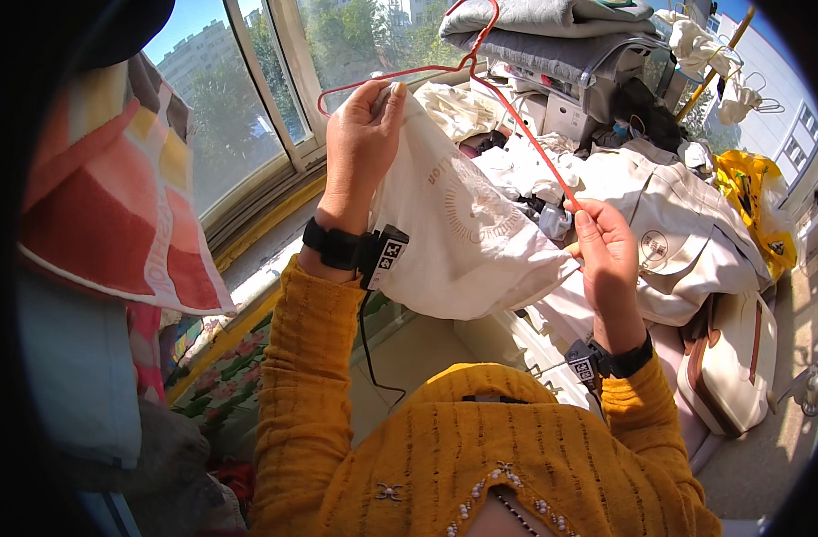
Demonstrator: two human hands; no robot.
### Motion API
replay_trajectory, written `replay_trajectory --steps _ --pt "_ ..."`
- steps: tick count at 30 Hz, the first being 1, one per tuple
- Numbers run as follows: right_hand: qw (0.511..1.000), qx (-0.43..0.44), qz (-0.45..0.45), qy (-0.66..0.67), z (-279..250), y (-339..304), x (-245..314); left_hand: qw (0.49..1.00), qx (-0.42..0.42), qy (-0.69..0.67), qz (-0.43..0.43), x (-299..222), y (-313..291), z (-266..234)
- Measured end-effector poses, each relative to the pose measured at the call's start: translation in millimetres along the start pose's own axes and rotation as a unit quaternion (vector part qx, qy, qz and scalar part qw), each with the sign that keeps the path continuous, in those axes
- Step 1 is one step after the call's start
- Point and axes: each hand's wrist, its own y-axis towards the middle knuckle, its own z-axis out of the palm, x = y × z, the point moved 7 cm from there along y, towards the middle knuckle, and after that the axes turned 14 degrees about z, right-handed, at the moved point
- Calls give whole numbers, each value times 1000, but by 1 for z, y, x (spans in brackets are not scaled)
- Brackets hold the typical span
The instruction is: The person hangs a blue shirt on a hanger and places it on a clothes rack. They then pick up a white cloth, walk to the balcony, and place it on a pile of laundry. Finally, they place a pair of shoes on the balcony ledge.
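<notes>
The white cloth [454, 224] hangs on the near side of the red hanger [471, 64], whose long axis runs from beside the left hand [360, 139], which pinches the cloth's upper edge, to the right hand [608, 246], which pinches the hanger's other end.

Small lettering above a brownish sunburst emblem, on the white cloth [458, 259]; pale capitals running lengthwise, on the red patterned towel [96, 228]; black-and-white square codes, on the left wrist device [387, 257] and right wrist device [584, 365]; a dark round emblem, on the cream fabric [637, 197]; dark print, possibly lettering, on the yellow bag [740, 183].
</notes>
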Motion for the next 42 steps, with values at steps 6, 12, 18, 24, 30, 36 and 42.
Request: replay_trajectory --steps 6,12,18,24,30,36,42 --pt "998 -29 -48 2 -16 -2 25 983 34 179 5 11 -14 -12" --pt "996 -30 -78 -14 -21 41 82 943 163 104 272 -58 -95 57" --pt "979 -72 -177 -68 -22 84 141 832 493 -37 251 -34 -167 119" --pt "952 -125 -229 -160 -40 150 221 843 513 -128 97 -4 -195 79" --pt "885 -224 -332 -236 -65 194 335 811 562 -91 -131 57 -292 15" --pt "856 -271 -326 -297 -92 260 438 838 365 -119 -389 124 -379 -53" --pt "616 393 -681 -41 -69 258 524 838 314 -81 -438 150 -391 -71"
